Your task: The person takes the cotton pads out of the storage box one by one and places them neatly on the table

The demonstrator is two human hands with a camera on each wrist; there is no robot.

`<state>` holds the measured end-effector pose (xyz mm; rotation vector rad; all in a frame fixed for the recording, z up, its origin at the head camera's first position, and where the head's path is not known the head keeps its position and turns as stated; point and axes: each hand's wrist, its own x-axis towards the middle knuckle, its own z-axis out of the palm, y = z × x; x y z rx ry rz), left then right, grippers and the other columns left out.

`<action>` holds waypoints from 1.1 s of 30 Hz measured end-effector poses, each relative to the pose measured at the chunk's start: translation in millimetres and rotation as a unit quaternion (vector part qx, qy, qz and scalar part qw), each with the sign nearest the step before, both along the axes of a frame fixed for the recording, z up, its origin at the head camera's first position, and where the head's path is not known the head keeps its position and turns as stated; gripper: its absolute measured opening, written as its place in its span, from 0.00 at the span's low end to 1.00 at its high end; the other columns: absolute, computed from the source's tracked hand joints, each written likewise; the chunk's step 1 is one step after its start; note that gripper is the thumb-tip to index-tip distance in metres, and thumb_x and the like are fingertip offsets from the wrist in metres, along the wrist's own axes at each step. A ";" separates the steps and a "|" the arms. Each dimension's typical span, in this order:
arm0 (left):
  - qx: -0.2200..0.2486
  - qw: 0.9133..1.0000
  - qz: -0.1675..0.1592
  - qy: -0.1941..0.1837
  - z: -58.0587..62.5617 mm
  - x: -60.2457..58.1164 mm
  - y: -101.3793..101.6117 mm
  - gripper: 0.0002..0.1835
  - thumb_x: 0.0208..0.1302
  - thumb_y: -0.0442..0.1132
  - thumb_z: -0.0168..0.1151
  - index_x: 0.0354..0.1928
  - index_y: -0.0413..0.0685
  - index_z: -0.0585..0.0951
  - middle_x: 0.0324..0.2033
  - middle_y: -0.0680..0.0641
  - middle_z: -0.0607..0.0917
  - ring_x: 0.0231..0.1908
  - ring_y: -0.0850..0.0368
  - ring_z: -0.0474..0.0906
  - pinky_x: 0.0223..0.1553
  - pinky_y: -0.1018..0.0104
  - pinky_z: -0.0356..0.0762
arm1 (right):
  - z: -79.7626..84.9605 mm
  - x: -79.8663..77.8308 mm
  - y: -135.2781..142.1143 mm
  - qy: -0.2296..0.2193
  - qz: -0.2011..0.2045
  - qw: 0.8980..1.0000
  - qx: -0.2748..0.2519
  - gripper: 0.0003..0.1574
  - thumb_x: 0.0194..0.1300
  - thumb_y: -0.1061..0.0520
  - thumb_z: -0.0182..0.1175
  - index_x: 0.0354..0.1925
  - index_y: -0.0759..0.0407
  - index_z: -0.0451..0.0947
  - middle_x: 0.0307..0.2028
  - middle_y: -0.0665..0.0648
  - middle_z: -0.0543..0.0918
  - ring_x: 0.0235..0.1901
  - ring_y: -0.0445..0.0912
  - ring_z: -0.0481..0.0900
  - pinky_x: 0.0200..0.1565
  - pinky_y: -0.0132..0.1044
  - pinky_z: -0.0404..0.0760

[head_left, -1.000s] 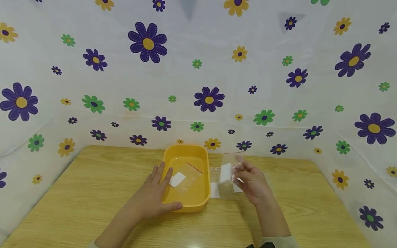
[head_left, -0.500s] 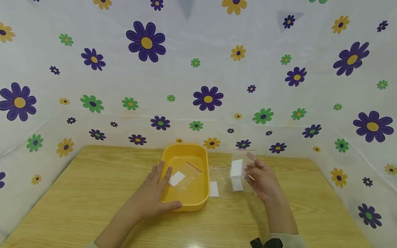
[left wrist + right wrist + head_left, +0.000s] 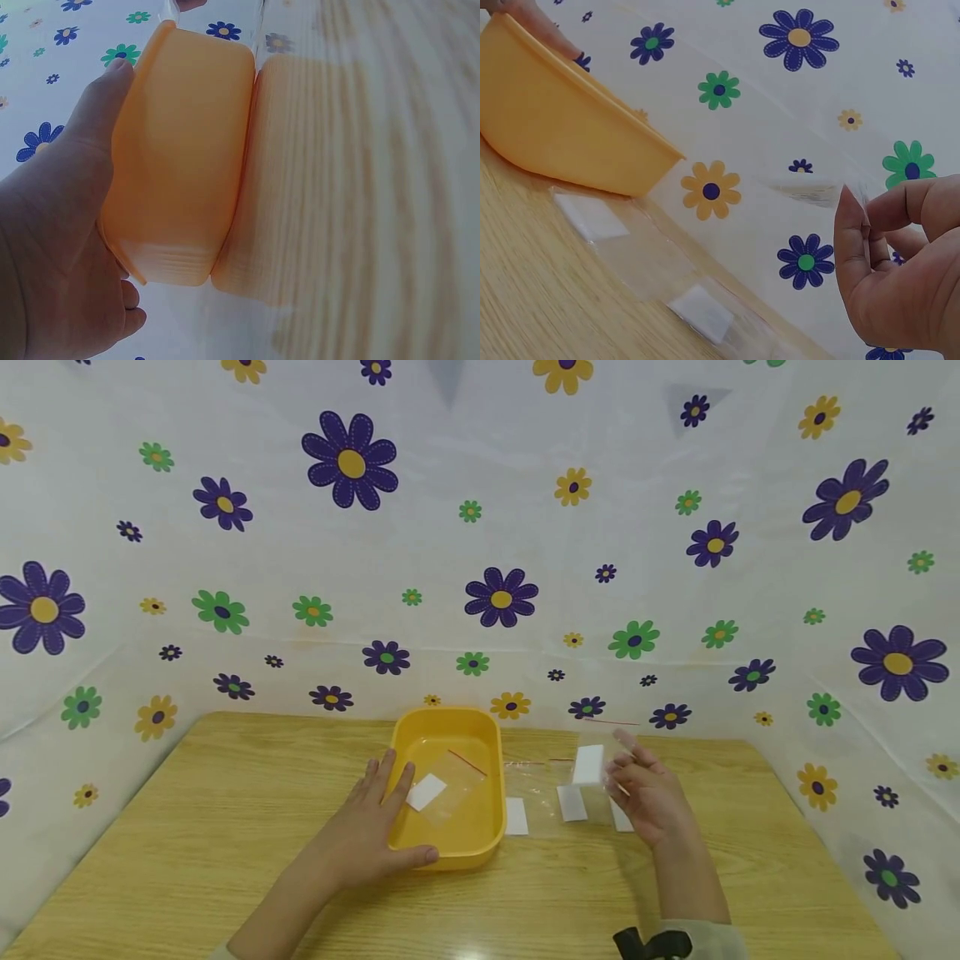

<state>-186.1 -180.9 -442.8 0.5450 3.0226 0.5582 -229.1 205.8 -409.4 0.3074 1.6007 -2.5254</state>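
My left hand rests spread on the left and near rim of a yellow plastic tub, fingers fairly straight. In the left wrist view, the thumb lies along the rim. Inside the tub is a clear zip bag with a white card and a red seal line. Right of the tub, my right hand pinches another clear zip bag between thumb and fingers. This bag hangs upright above the table, a white card inside; the right wrist view shows it nearly edge-on.
Several more zip bags with white cards lie in a row on the wooden table, right of the tub: one bag beside its wall, another bag farther right, and a card partly hidden by my right hand. A flowered cloth stands behind.
My right hand has moved right with the pinched bag, uncovering a bag lying on the table beneath it. The left hand stays on the tub.
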 end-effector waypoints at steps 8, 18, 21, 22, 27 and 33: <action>-0.003 1.000 -0.001 -0.002 1.8 0.5 -0.2 0.65 0.50 0.83 0.53 0.80 0.49 0.48 0.79 0.39 0.36 0.77 0.33 0.35 0.72 0.36 0.52 | -1.0 0.4 8.7 -0.006 -0.016 1.000 -0.018 0.30 0.69 0.71 0.54 0.59 0.41 0.79 0.31 0.46 0.79 0.34 0.40 0.79 0.38 0.27 0.82; -0.001 1.000 -0.002 0.004 -0.9 -1.0 -0.9 0.64 0.51 0.83 0.53 0.80 0.50 0.48 0.79 0.40 0.36 0.77 0.34 0.35 0.72 0.37 0.52 | -1.5 -0.1 16.9 -0.018 -0.027 0.999 -0.034 0.34 0.69 0.72 0.52 0.66 0.44 0.74 0.29 0.47 0.79 0.32 0.39 0.78 0.36 0.26 0.82; 0.000 1.000 -0.002 0.005 -1.5 -0.8 -0.8 0.64 0.51 0.83 0.53 0.80 0.50 0.48 0.79 0.40 0.36 0.77 0.34 0.35 0.72 0.36 0.53 | -3.2 -0.1 18.5 -0.016 -0.031 0.999 -0.039 0.31 0.69 0.73 0.51 0.58 0.43 0.80 0.28 0.47 0.79 0.31 0.39 0.78 0.35 0.25 0.82; 0.000 1.000 -0.002 0.005 -1.6 -0.6 -0.7 0.64 0.50 0.83 0.53 0.80 0.50 0.48 0.79 0.40 0.36 0.77 0.34 0.35 0.72 0.36 0.53 | -3.4 0.1 19.0 -0.016 -0.031 0.999 -0.040 0.30 0.69 0.73 0.51 0.57 0.43 0.80 0.28 0.47 0.79 0.31 0.39 0.78 0.35 0.25 0.81; 0.000 1.000 -0.002 0.007 -2.7 -0.5 -0.9 0.64 0.51 0.83 0.53 0.80 0.50 0.48 0.79 0.39 0.36 0.77 0.34 0.35 0.72 0.37 0.52 | -2.6 0.9 22.2 -0.032 -0.038 0.998 -0.042 0.30 0.70 0.72 0.51 0.56 0.41 0.81 0.30 0.48 0.78 0.32 0.39 0.77 0.37 0.25 0.82; -0.004 1.000 -0.005 0.013 -2.9 -0.8 -1.2 0.65 0.51 0.83 0.52 0.80 0.49 0.47 0.79 0.39 0.36 0.77 0.34 0.35 0.73 0.39 0.50 | -1.7 0.8 27.0 -0.044 -0.047 0.997 -0.047 0.29 0.71 0.71 0.50 0.46 0.39 0.86 0.30 0.49 0.79 0.31 0.40 0.78 0.36 0.26 0.82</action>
